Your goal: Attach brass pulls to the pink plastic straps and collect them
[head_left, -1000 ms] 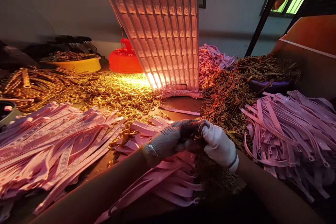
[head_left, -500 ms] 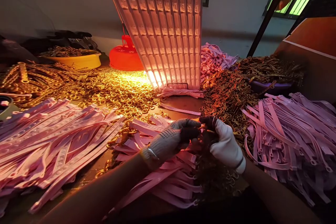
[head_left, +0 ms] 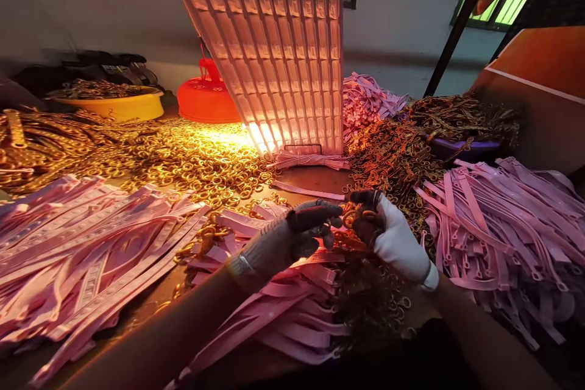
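My left hand [head_left: 297, 231], in a dotted work glove with dark fingers, hovers above a middle pile of pink straps [head_left: 292, 304]. Its fingers reach forward, apart from the thumb, and I see nothing held in them. Close by on the right, my right hand [head_left: 395, 237], in a white glove with dark fingertips, is closed around small gold metal pieces [head_left: 369, 217], whose exact kind is partly hidden by the fingers. Beneath it lies a shadowed heap of gold rings and clasps [head_left: 379, 298].
Pink straps lie heaped at left [head_left: 91, 250] and right [head_left: 493, 225]. Gold hooks [head_left: 196, 158] spread under a red lamp [head_left: 208, 97]. A ribbed translucent panel [head_left: 292, 61] stands behind a strap bundle [head_left: 311, 161]. A yellow basin [head_left: 132, 105] sits back left.
My hands have drawn apart: the left has moved left and its fingers have loosened, while the right stays closed with gold metal showing. The view has shifted slightly.
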Motion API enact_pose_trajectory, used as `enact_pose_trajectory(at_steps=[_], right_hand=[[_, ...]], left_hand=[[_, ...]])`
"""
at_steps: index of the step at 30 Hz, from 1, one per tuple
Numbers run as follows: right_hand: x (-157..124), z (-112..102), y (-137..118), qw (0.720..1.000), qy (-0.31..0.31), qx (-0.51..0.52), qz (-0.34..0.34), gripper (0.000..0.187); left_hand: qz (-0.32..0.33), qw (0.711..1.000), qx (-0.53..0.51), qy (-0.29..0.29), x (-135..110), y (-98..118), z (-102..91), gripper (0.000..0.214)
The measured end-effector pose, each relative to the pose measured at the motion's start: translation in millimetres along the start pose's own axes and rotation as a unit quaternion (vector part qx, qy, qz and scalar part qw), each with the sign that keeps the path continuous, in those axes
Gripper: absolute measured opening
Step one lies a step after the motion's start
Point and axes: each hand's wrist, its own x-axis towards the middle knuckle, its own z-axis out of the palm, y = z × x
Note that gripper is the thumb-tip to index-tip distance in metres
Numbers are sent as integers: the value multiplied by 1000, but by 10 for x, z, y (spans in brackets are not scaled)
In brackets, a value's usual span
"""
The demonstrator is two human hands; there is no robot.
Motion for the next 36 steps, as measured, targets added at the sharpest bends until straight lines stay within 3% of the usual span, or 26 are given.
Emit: enact_pose_trajectory(at_steps=[4, 6, 8, 11, 14, 17, 21, 22, 24, 26, 27, 30, 33, 36], right_hand=[[-65, 112, 26, 994, -104, 20, 32, 48], [-58, 95, 36, 994, -106, -6, 22, 46], [-30, 20, 54, 992, -72, -100, -24, 39], [9, -121, 117, 948, -18, -299, -110, 23], [4, -160, 186, 894, -23, -422, -152, 19], [-14, -61, 186, 858, -21, -487, -164, 22], [-7, 112, 108, 839, -25, -523, -147, 23], [-13, 137, 90, 818, -34, -555, -149, 23], [-48, 159, 54, 747, -55, -645, -151, 21], [-105, 158, 11, 681, -87, -712, -146, 16], [-134, 156, -13, 665, -106, -726, -138, 17], [-195, 159, -82, 672, -152, -716, -114, 23], [-205, 165, -112, 694, -149, -698, -88, 18], [-205, 168, -101, 698, -129, -700, -84, 18]], left_hand=[[0, 1000, 9, 15, 72, -90, 58, 32], [7, 1000, -9, 29, 88, -132, 93, 33], [5, 998, -40, 53, 90, -140, 107, 38], [-3, 994, -69, 88, 70, -106, 92, 47], [9, 991, -85, 101, 43, -84, 54, 50], [8, 992, -104, 72, 48, -120, 11, 51], [-27, 992, -118, -36, 102, -203, 4, 42], [-32, 991, -117, -61, 107, -215, 17, 38], [-36, 991, -103, -82, 86, -217, 51, 35], [-32, 996, -73, -52, 20, -196, 83, 40], [-23, 998, -51, -26, -24, -180, 95, 44], [20, 999, 0, 33, -154, -127, 111, 49], [25, 999, 23, 8, -210, -85, 112, 41], [25, 998, 57, -28, -196, -63, 123, 40]])
